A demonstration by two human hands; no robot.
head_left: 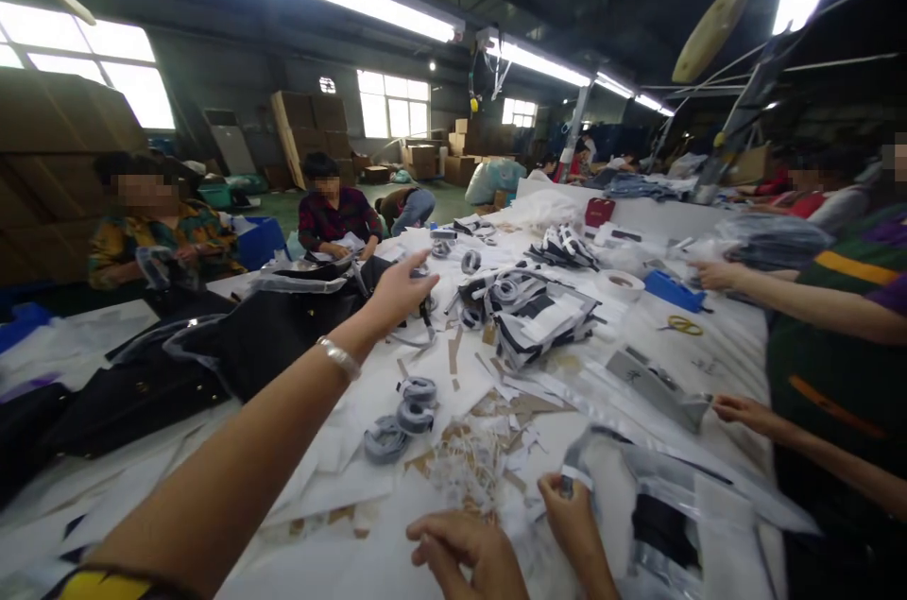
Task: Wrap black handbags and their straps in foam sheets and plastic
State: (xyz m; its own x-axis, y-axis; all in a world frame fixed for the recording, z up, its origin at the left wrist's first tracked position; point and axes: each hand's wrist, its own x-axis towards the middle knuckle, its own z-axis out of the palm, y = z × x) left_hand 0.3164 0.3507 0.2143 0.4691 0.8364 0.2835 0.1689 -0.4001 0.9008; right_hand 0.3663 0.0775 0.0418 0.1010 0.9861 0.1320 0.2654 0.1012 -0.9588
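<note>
My left arm, with a silver bracelet point(338, 358), reaches across the table. My left hand point(402, 290) is open over the pile's left edge, fingers stretched out, and holds nothing that shows. Close by lie wrapped grey rolls point(470, 261) and a stack of black and white pieces point(542, 317). At the lower edge is my right hand point(474, 553), its fingers loosely bent and apart, nothing visible in them. Beside it another hand point(575, 515), apparently a co-worker's, grips a plastic-wrapped strap point(582, 460). Tangled clear strings point(464, 472) lie just beyond my right hand.
Black bags point(262, 345) cover the left side. Grey coiled straps point(415, 413) and brown scraps point(517, 406) lie mid-table. A blue tape dispenser point(672, 290) and yellow-handled scissors point(684, 325) are at right, near a co-worker's hands point(744, 411). Two people point(340, 217) sit opposite.
</note>
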